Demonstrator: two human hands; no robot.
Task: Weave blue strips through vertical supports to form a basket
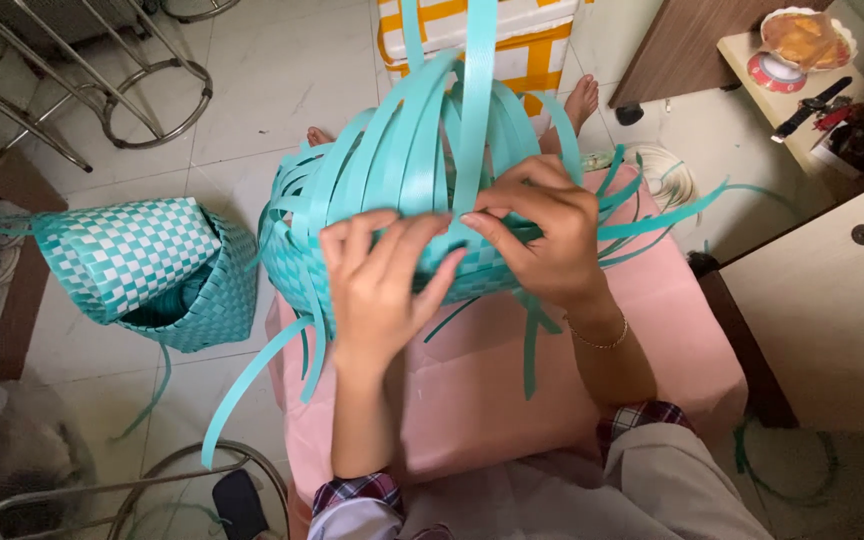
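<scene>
A half-woven basket of teal plastic strips rests on my lap, which is covered by a pink cloth. Loose strip ends stick up and fan out to the sides. My left hand presses flat against the basket's near woven wall, fingers spread. My right hand pinches a strip at the rim beside it; a thin bracelet sits on that wrist. The fingertips of both hands almost meet at the middle of the wall.
A finished teal and white checkered basket lies on its side on the tiled floor at left. Metal chair legs stand behind it. A yellow and white box is ahead; wooden furniture is at right.
</scene>
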